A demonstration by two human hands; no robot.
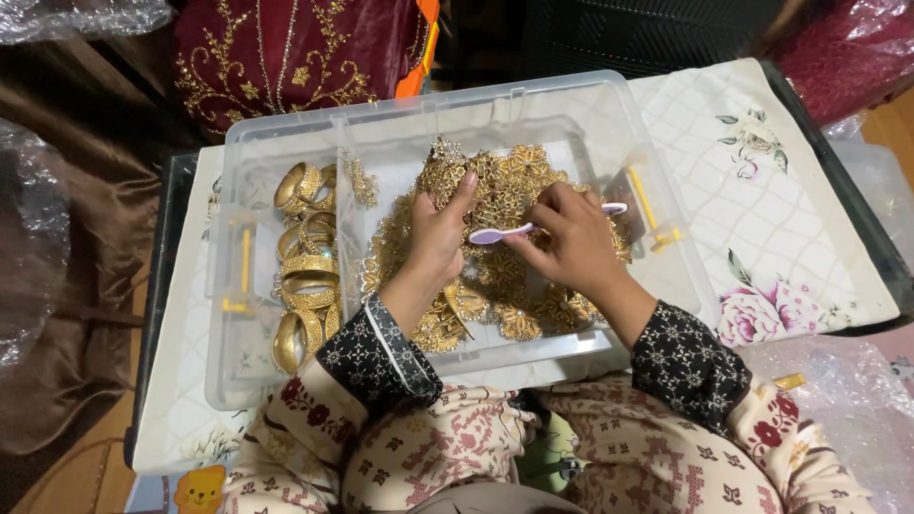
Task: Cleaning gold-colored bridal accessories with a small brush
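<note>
**Gilt ornaments in a divided plastic box, being brushed**

Setting: a low table with a dark rim, covered by a cream cloth (762, 190) patterned in pale lattice with printed roses at its right side. Brown fabric (86, 286) hangs at the left; a maroon garment with gold embroidery (276, 57) lies beyond the table; crinkled clear plastic wrap (847, 381) sits at the lower right. Wooden flooring shows at the corners.

Container: a clear plastic storage box (286, 143) with yellow latches, standing on the cloth directly before the seated person, split by a partition into a narrow left compartment and a wide right one.

Contents, left compartment: gold bangles (305, 276), broad and engraved, stacked loosely on edge.

Contents, right compartment: a heap of gold filigree ornaments (514, 181), flower-shaped openwork pieces, some set with small pale stones, filling most of the floor.

Hands: the left hand (438, 238) is closed on a piece of the filigree near the top of the heap, thumb raised along it. The right hand (571, 238) pinches a small lilac toothbrush (500, 233) by its handle, the head pointing left and lying just beside the left hand, above the heap.

Dress: dark patterned cuffs over cream sleeves printed in red.
</note>
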